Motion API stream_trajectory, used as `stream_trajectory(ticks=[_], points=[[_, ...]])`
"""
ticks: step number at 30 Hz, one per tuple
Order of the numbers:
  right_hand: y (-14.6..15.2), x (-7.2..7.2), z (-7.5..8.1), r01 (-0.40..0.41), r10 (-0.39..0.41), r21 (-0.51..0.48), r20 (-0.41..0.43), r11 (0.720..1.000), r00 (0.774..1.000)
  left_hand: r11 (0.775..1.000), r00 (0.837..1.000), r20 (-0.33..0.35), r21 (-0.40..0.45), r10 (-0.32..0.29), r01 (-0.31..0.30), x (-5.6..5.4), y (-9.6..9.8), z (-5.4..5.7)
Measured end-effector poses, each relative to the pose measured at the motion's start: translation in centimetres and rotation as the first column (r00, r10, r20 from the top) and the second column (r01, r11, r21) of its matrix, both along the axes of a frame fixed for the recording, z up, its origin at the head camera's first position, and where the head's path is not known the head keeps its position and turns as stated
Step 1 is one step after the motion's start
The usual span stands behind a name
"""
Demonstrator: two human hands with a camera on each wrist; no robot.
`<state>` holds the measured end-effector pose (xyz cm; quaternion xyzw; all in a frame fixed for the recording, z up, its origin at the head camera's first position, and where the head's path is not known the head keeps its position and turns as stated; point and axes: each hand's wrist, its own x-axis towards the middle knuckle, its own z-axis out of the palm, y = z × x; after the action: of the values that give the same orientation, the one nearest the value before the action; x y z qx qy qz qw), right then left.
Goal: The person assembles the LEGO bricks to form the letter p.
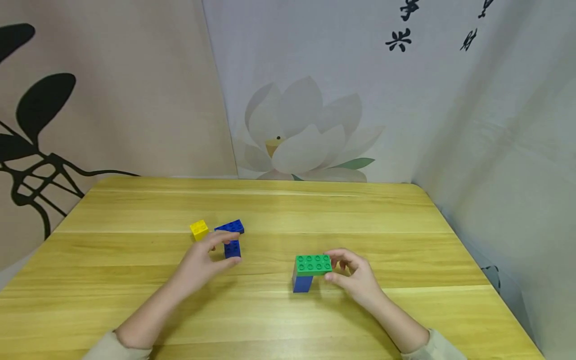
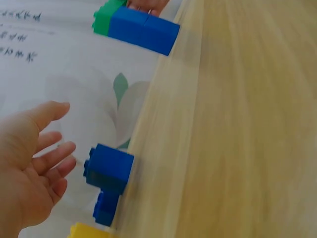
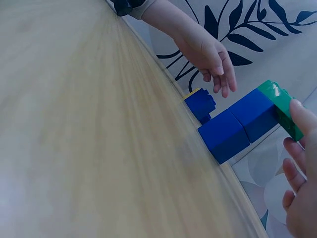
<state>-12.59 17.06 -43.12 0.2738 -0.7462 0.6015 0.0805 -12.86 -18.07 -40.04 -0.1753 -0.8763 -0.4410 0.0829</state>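
Note:
My left hand [image 1: 204,257] hovers with loosely spread fingers above a small blue brick [image 1: 232,249]. In the left wrist view that hand [image 2: 34,163] is apart from the brick [image 2: 110,166]. Right behind lies a longer blue brick [image 1: 235,226]. A stack of two blue bricks [image 3: 237,126] stands in front of my right hand [image 1: 357,277], topped by a long green brick [image 1: 313,265] that juts out to the right. Thumb and fingers of the right hand pinch the green brick's overhanging end, as the right wrist view also shows.
A yellow brick [image 1: 199,230] sits left of the loose blue ones. The wooden table [image 1: 288,325] ends at a cloth backdrop [image 1: 315,60] behind and at the right side.

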Motion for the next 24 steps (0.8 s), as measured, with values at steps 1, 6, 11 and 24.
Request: stream_trajectory(ticks=[1, 6, 11, 24], points=[[0.0, 0.0, 0.0, -0.001, 0.001, -0.002, -0.001, 1.000, 1.000, 1.000, 1.000, 0.005, -0.009, 0.004, -0.004, -0.1, -0.2, -0.1], [-0.1, 0.0, 0.2, 0.000, 0.000, -0.006, -0.002, 1.000, 1.000, 0.999, 0.999, 0.032, -0.034, 0.014, -0.012, -0.6, -0.8, -0.4], [-0.2, 0.1, 0.1, 0.010, -0.010, -0.010, 0.021, 1.000, 1.000, 0.999, 0.998, 0.055, -0.023, 0.031, -0.030, -0.8, -1.1, -0.7], [-0.3, 0.3, 0.3, 0.033, -0.032, -0.006, 0.037, 0.999, 0.999, 0.998, 0.992, 0.112, 0.005, 0.055, -0.056, -1.4, -2.0, -1.8]])
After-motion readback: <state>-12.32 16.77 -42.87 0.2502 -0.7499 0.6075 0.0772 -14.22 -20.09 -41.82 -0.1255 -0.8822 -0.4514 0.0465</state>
